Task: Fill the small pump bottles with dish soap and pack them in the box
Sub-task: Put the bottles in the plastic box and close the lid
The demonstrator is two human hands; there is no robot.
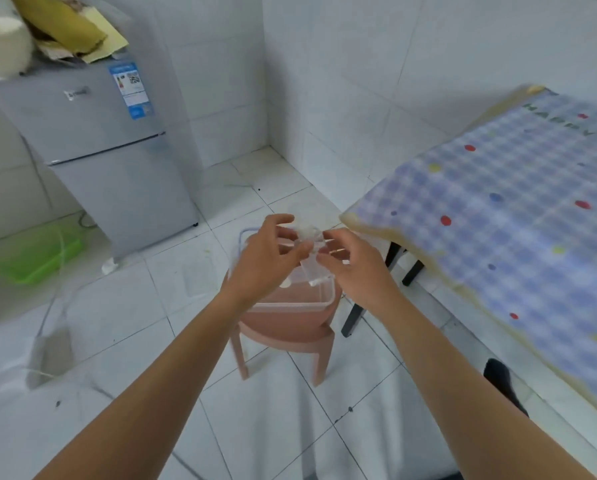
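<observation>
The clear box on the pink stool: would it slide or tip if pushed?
Likely slides: the clear box looks thin and light on the smooth pink stool. It nearly covers the seat, so a push could send it off the edge.

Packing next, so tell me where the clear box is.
Head view, centre: the clear box sits on the pink stool, under the left hand and right hand, left of the checked table.
</observation>
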